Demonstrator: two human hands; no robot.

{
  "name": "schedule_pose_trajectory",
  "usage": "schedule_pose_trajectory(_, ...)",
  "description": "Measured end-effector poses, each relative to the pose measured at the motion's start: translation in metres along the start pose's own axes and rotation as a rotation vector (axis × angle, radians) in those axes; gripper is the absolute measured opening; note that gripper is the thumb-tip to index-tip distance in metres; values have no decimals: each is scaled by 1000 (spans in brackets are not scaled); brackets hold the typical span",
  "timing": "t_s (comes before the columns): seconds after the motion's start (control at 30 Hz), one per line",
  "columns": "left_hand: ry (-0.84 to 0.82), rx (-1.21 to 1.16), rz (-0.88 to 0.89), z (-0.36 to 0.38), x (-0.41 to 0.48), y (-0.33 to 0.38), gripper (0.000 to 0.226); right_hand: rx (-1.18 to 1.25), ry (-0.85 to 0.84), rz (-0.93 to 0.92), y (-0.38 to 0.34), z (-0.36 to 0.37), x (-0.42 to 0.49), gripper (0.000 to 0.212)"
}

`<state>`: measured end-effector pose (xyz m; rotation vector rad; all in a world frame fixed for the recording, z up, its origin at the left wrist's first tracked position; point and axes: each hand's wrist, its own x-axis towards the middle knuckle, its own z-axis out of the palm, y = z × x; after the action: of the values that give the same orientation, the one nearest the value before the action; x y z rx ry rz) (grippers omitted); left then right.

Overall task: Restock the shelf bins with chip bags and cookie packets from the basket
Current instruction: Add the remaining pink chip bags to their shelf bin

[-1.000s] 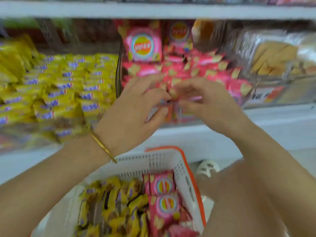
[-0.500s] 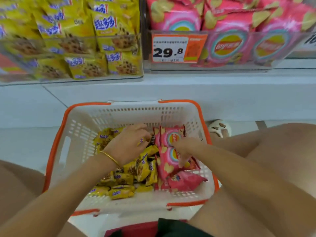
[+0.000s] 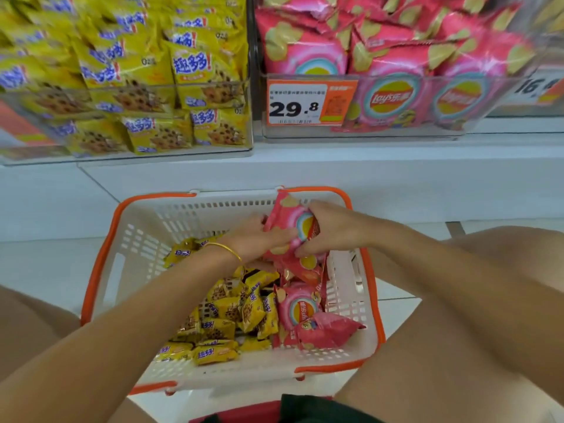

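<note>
Over basket [image 3: 183,222], left grip [image 3: 256,239] and right grip [image 3: 332,230] pinch chip bag [image 3: 293,221].

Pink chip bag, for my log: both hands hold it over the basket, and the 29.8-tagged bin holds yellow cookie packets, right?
No: the head view shows the 29.8-tagged bin holds pink chip bags. The left hand and right hand do hold the pink chip bag over the basket.

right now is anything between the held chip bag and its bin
Nothing visible. Left hand and right hand grip the chip bag over the basket; open air reaches the chip bin above.
</note>
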<state>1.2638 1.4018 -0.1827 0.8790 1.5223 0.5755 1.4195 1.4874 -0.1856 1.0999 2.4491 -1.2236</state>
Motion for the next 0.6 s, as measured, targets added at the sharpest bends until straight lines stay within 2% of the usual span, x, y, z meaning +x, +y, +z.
schedule_pose_trajectory(0.07,10,54,70,-2,-5,21,33,80,51,17,-3,-22,-20,46)
schedule_pose_trajectory(0.17,-54,161,165,-7,-19,62,21,247,65,74,-3,-56,-53,71)
schedule_pose_trajectory(0.27,-134,183,268,-8,-36,112,29,436,48,-44,-3,-81,-88,54)
schedule_pose_trajectory(0.33,-143,216,347,-4,-48,149,33,585,115,-109,-9,-97,-109,48)
schedule_pose_trajectory(0.37,-123,204,392,-2,-52,167,32,634,187,-119,-15,-106,-120,45)
schedule_pose_trajectory(0.43,-70,142,491,4,-60,203,11,746,397,-143,-17,-132,-136,36)
schedule_pose_trajectory(0.53,97,95,628,7,-57,249,16,904,636,-173,-16,-177,-148,38)
schedule_pose_trajectory(0.6,245,153,696,6,-42,268,9,1029,784,-113,-14,-204,-143,31)
